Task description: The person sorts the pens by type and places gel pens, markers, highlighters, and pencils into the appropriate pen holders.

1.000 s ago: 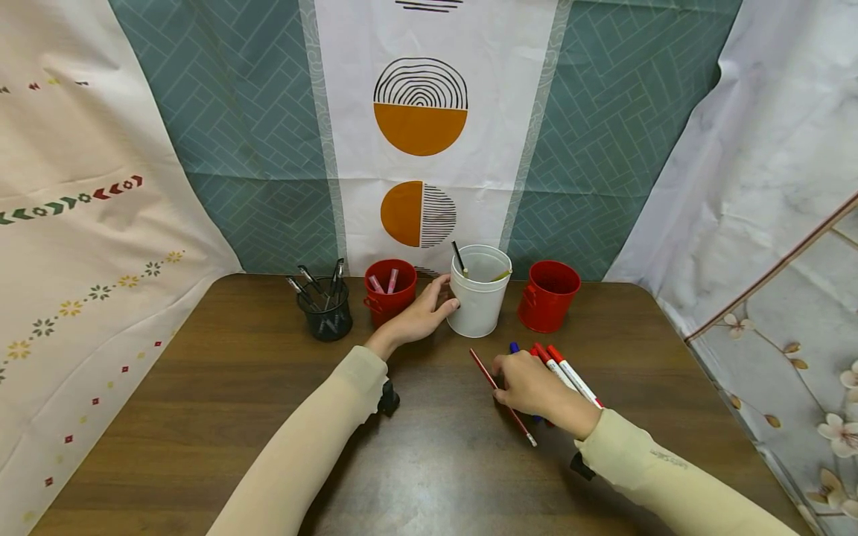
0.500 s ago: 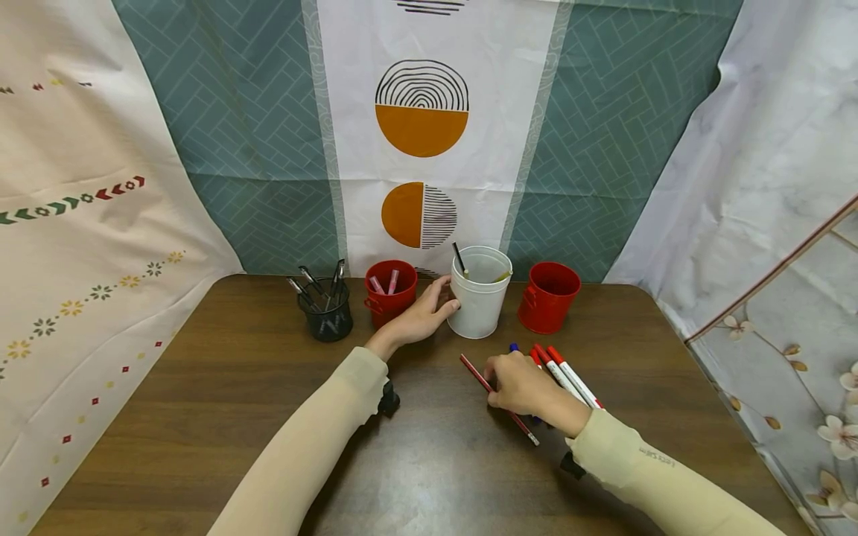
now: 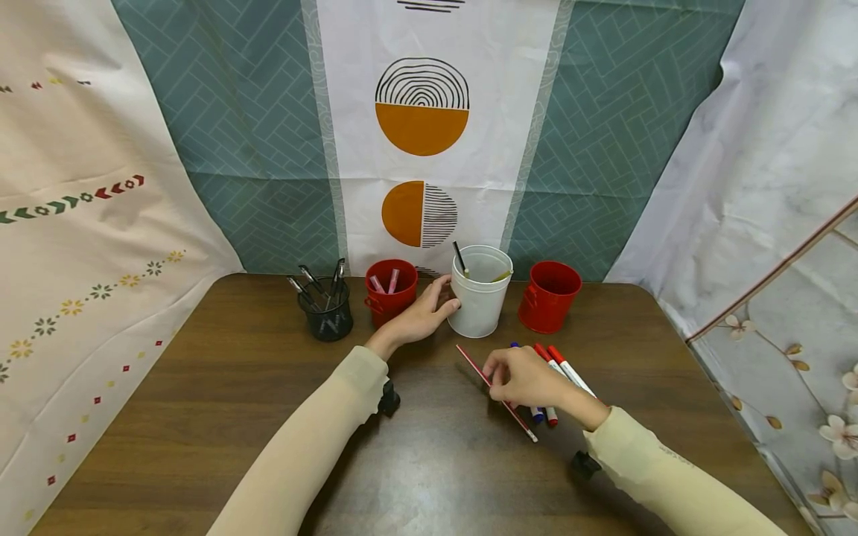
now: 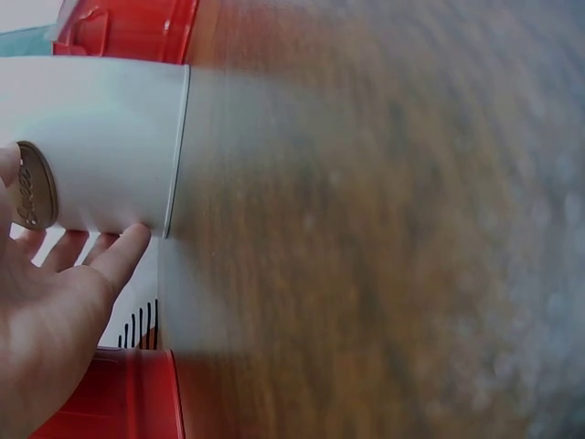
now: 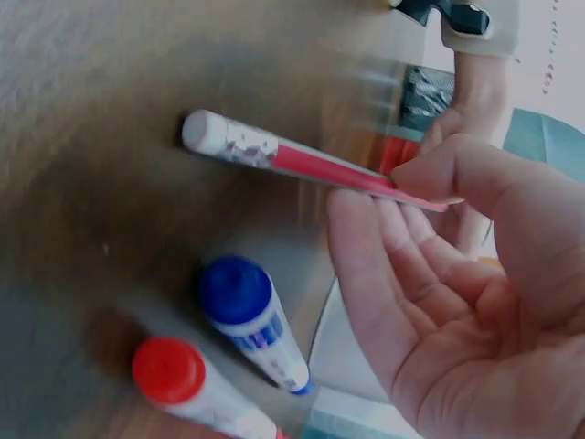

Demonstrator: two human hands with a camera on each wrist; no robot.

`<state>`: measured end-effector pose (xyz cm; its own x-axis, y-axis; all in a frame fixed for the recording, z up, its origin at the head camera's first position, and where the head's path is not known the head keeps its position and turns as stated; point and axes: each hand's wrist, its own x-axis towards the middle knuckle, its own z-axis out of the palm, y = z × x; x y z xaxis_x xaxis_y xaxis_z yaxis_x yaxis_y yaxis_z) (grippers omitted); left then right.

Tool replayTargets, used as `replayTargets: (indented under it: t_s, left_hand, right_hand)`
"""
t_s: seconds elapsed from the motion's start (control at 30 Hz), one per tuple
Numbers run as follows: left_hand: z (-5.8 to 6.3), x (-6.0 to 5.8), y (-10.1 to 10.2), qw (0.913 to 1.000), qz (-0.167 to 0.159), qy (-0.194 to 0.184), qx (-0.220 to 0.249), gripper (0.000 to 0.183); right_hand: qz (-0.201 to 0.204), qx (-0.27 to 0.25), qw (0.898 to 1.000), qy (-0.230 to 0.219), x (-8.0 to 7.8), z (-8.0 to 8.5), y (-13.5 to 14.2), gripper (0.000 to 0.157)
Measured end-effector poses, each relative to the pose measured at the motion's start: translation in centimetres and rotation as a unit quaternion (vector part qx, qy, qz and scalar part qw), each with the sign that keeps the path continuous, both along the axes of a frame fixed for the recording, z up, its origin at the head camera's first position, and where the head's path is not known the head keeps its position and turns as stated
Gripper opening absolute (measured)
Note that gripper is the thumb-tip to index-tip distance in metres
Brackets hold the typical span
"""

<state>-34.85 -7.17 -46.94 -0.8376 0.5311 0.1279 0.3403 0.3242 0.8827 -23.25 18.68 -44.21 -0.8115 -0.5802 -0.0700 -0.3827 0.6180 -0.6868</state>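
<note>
A red pencil [image 3: 472,363] with a white eraser end is pinched between the thumb and fingers of my right hand [image 3: 526,378]. In the right wrist view its eraser end [image 5: 203,133] points away from the palm, just over the table. My left hand [image 3: 418,313] holds the side of a white bucket [image 3: 477,309], thumb at the front near its oval label [image 4: 37,186] and fingers behind. A dark pencil [image 3: 459,257] and a yellowish one [image 3: 501,275] lean inside the bucket. Blue and red markers [image 5: 236,291] lie beside and below my right hand.
A black mesh cup [image 3: 328,321] with several pens stands at the left. Beside it is a red bucket [image 3: 390,298] with pink sticks. Another red bucket [image 3: 548,301] stands right of the white one. Patterned cloth hangs behind the wooden table [image 3: 255,417].
My right hand has lifted the red pencil slightly off the table, its tip shifting left and toward the white bucket. The left hand stays at the bucket.
</note>
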Motion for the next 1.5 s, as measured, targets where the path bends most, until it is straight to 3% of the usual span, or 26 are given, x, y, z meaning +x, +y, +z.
replayTargets:
  t_s: [0.5, 0.7, 0.93, 1.5]
  left_hand:
    - [0.0, 0.1, -0.2, 0.9999, 0.004, -0.006, -0.007, 0.068]
    - [0.1, 0.0, -0.2, 0.9999, 0.002, -0.007, -0.009, 0.068]
    - [0.1, 0.1, -0.2, 1.0000, -0.001, -0.006, -0.007, 0.068]
    - [-0.1, -0.1, -0.1, 0.9999, 0.000, -0.010, -0.003, 0.067]
  right_hand:
    - [-0.026, -0.111, 0.993, -0.005, -0.8, 1.9, 3.3, 0.021]
    - [-0.057, -0.148, 0.987, 0.006, -1.1, 2.7, 4.4, 0.018]
    - [-0.101, -0.202, 0.974, 0.015, -2.1, 4.8, 5.1, 0.019]
    - [-0.167, -0.242, 0.948, 0.124, -5.8, 10.7, 5.5, 0.023]
